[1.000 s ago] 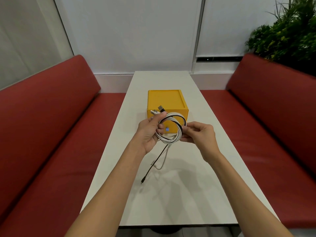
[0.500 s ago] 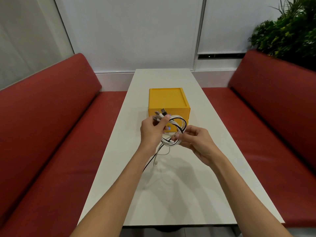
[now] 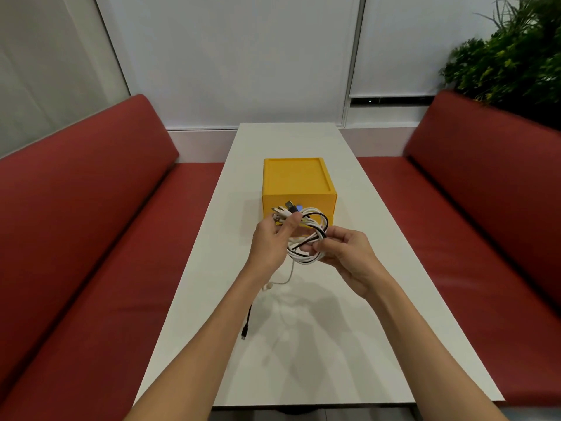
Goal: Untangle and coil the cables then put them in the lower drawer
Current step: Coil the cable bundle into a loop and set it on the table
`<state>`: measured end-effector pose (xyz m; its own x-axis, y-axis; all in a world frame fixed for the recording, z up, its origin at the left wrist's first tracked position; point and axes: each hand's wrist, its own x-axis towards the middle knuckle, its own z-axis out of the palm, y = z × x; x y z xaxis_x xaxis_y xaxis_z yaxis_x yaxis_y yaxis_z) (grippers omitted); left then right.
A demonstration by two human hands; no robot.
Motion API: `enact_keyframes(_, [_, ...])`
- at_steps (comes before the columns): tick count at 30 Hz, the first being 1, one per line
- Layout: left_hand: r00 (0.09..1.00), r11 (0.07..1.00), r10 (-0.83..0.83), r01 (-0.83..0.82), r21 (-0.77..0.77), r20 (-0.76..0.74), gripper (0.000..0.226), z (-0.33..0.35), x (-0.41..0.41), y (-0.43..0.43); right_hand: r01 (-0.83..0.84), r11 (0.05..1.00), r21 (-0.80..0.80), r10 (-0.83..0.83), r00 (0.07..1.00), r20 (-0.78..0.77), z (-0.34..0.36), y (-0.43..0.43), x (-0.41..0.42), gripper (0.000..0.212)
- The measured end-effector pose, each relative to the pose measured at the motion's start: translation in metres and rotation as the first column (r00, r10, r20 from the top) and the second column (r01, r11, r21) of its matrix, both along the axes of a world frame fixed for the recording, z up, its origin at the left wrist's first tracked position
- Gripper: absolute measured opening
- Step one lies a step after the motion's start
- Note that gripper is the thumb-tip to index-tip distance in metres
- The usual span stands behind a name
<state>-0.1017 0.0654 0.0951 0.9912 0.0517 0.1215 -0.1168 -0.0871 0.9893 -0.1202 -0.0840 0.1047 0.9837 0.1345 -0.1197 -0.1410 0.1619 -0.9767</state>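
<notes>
A coil of white and black cables (image 3: pixel 312 235) hangs in the air in front of a yellow drawer box (image 3: pixel 296 180) on the white table (image 3: pixel 303 344). My left hand (image 3: pixel 270 244) grips the coil's left side, with several plug ends sticking up past my thumb. My right hand (image 3: pixel 343 253) pinches the coil's lower right strands. A white tail and a black tail with a small plug (image 3: pixel 245 332) dangle below the coil beside my left forearm. The box's drawer fronts are mostly hidden behind the coil.
Red padded benches (image 3: pixel 91 238) line both long sides of the narrow table. A green plant (image 3: pixel 510 56) stands behind the right bench. White wall panels close off the far end.
The loose tails have been drawn up as another turn went onto the coil. My right hand slid round to the coil's lower right side. The view shifted slightly.
</notes>
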Motion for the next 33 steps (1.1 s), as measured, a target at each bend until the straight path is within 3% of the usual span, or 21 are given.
enact_keyframes(3, [1.0, 1.0, 0.024, -0.024, -0.005, -0.011, 0.034, -0.003, -0.004, -0.003, 0.01, 1.0, -0.029, -0.01, 1.0, 0.016, 0.004, 0.0, 0.0, 0.026])
enact_keyframes(8, [0.996, 0.994, 0.09, -0.089, 0.065, -0.013, 0.038, -0.008, -0.009, -0.004, 0.078, 0.968, -0.238, -0.063, 0.995, 0.072, 0.01, 0.001, 0.001, 0.025])
enact_keyframes(15, [0.992, 0.987, 0.121, -0.124, -0.105, -0.037, 0.028, -0.003, -0.014, -0.01, 0.079, 0.977, -0.198, -0.066, 0.995, 0.07, 0.015, 0.004, -0.004, 0.024])
enact_keyframes(18, [0.982, 0.976, 0.19, -0.191, -0.104, -0.018, 0.029, -0.001, -0.013, -0.007, 0.28, 0.891, -0.358, -0.197, 0.948, 0.25, 0.014, 0.003, -0.01, 0.036])
enact_keyframes(20, [0.971, 0.969, 0.24, -0.238, -0.07, 0.014, 0.032, -0.002, -0.011, -0.004, 0.449, 0.782, -0.431, -0.24, 0.857, 0.456, 0.014, 0.007, -0.019, 0.016])
enact_keyframes(21, [0.965, 0.965, 0.26, -0.259, -0.043, 0.037, 0.033, -0.003, -0.01, -0.004, 0.455, 0.755, -0.472, -0.22, 0.854, 0.472, 0.016, 0.011, -0.024, 0.004])
enact_keyframes(23, [0.954, 0.956, 0.286, -0.291, 0.042, 0.088, 0.033, -0.005, -0.01, -0.005, 0.296, 0.796, -0.528, -0.138, 0.938, 0.318, 0.017, 0.023, -0.031, 0.019])
enact_keyframes(24, [0.952, 0.952, 0.286, -0.296, 0.083, 0.108, 0.031, -0.005, -0.012, -0.007, 0.181, 0.865, -0.467, -0.096, 0.975, 0.199, 0.017, 0.029, -0.033, 0.022])
enact_keyframes(26, [0.952, 0.95, 0.278, -0.293, 0.11, 0.129, 0.03, -0.005, -0.016, -0.011, 0.072, 0.987, -0.141, -0.076, 0.997, -0.022, 0.022, 0.035, -0.032, 0.022])
enact_keyframes(27, [0.952, 0.952, 0.277, -0.29, 0.097, 0.132, 0.031, -0.003, -0.019, -0.012, 0.084, 0.994, 0.072, -0.074, 0.988, -0.133, 0.024, 0.036, -0.028, 0.021])
enact_keyframes(29, [0.957, 0.961, 0.266, -0.272, 0.043, 0.118, 0.029, -0.002, -0.021, -0.011, 0.133, 0.902, 0.411, 0.0, 0.951, -0.309, 0.025, 0.033, -0.02, 0.018])
enact_keyframes(31, [0.967, 0.973, 0.231, -0.229, -0.03, 0.105, 0.024, 0.002, -0.018, -0.006, 0.111, 0.879, 0.463, 0.073, 0.93, -0.361, 0.023, 0.027, -0.016, 0.015])
enact_keyframes(33, [0.967, 0.972, 0.228, -0.219, -0.088, 0.111, 0.019, 0.007, -0.011, 0.002, 0.034, 0.927, 0.374, 0.116, 0.921, -0.371, 0.019, 0.021, -0.016, 0.02])
